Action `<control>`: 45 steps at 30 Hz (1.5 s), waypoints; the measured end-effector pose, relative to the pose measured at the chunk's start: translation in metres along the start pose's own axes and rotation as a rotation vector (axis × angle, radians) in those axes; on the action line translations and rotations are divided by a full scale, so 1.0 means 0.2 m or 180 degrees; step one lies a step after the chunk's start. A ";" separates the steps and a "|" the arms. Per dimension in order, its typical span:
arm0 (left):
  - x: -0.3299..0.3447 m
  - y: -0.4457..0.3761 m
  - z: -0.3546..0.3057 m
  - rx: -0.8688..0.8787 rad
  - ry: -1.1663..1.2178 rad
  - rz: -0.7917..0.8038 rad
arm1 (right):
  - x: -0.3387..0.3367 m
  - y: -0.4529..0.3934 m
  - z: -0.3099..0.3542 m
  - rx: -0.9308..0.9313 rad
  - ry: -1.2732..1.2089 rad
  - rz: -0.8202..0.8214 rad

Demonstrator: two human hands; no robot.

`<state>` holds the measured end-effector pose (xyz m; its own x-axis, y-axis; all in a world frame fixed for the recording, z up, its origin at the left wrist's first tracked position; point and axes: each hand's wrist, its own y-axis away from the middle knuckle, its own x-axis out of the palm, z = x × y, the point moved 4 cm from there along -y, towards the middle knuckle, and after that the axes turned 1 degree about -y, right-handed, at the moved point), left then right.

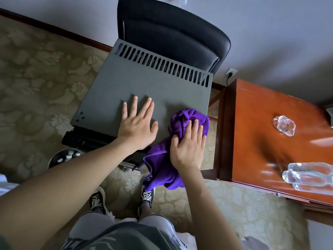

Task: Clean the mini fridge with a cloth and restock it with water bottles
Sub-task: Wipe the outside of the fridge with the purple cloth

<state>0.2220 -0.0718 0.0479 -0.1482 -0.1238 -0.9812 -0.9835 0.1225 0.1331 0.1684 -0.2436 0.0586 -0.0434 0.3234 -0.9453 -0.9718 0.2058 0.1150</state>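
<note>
The grey mini fridge (144,82) stands below me, its flat top facing up with a row of vent slots along the far edge. My left hand (137,124) lies flat on the top near the front, fingers spread and straight. My right hand (188,147) presses a purple cloth (182,123) onto the front right corner of the top; part of the cloth hangs over the front edge. Clear water bottles (310,175) lie on the wooden table at the right.
A black chair (171,33) stands behind the fridge against the wall. The red-brown wooden table (255,132) carries a glass ashtray (284,125). A round bin (63,157) with white caps sits at the fridge's front left. Patterned carpet lies around my feet.
</note>
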 end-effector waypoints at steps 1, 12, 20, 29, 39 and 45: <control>0.00 0.00 0.00 0.0010 -0.0004 0.0003 | -0.01 -0.04 0.00 -0.0029 -0.0012 0.0012; 0.03 -0.01 -0.01 0.0030 -0.0163 -0.0062 | -0.06 -0.59 -0.01 -0.0186 0.0117 0.0150; 0.03 -0.02 -0.01 0.0026 -0.0214 0.0047 | -0.09 -0.94 0.02 -0.0214 0.0093 0.0159; 0.02 -0.01 -0.05 -0.0058 -0.0181 -0.0037 | -0.11 -1.22 0.05 -0.0306 0.0093 0.0159; 0.02 -0.01 -0.08 -0.0173 -0.0100 -0.0043 | -0.12 -1.36 0.06 -0.0447 0.0041 0.0174; 0.01 0.00 -0.08 -0.0288 -0.0055 -0.0099 | -0.12 -1.28 0.03 -0.0445 0.0065 0.0121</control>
<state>0.2195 -0.0883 0.0476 -0.1165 -0.1089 -0.9872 -0.9931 0.0295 0.1139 0.4192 -0.2991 0.0539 -0.0842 0.3094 -0.9472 -0.9921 0.0626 0.1086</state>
